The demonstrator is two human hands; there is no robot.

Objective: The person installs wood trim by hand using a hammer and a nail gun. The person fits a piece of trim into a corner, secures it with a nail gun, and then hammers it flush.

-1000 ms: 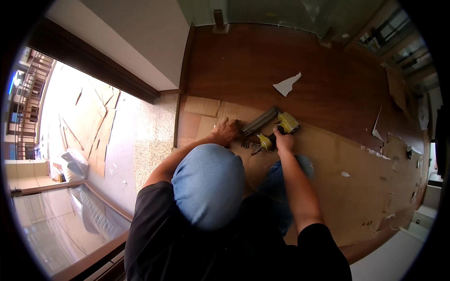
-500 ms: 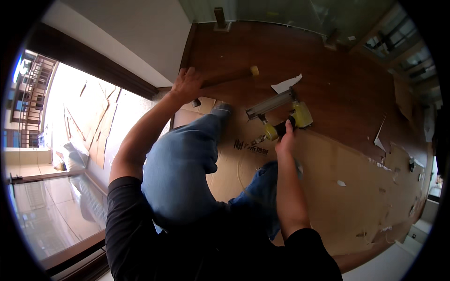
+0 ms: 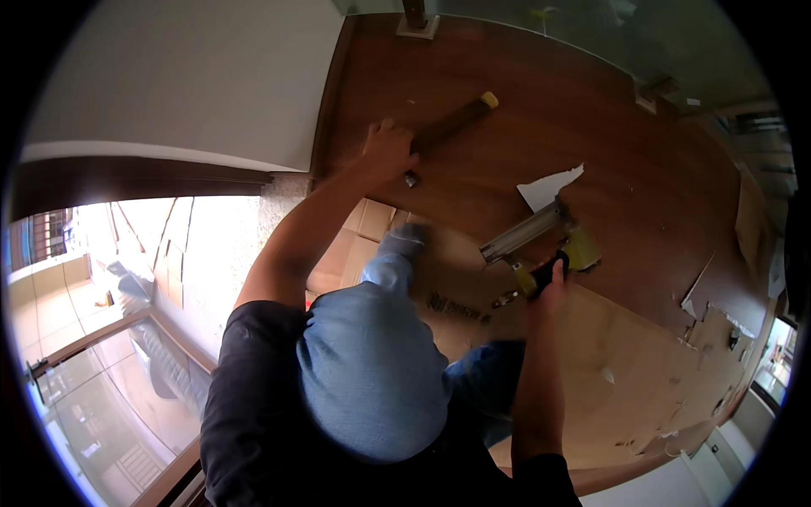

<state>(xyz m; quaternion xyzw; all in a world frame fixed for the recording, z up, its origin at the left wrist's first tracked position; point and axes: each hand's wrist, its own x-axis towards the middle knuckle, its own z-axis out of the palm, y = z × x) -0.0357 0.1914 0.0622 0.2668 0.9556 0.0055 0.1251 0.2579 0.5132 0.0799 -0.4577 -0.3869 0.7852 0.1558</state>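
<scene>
Left hand [image 3: 390, 152] and the dark stick [image 3: 452, 124] with its yellow end are now showing farther from the wall [image 3: 211, 76] than half a second ago; the camera is also tilting, so part of that shift is only apparent.

Head view: left grip is closing over the stick's near end, a small metal piece [image 3: 411, 179] showing below; whether the stick is touching the wood floor [image 3: 625, 135], cannot tell. Right hand [image 3: 551, 291] is wrapping its grip round the black handle of the yellow nail gun [image 3: 583, 249], the long magazine [image 3: 524, 232] lying near the torn white scrap [image 3: 545, 190].

Risks, judged: trigger is hiding from view; if a finger is resting on it, a knock could be setting the gun off. A leftward swing could be bringing the magazine against the foot [image 3: 405, 241]. Cardboard [image 3: 617, 363] could be sliding on the wood if weight is shifting, upsetting balance while both hands are holding tools
</scene>
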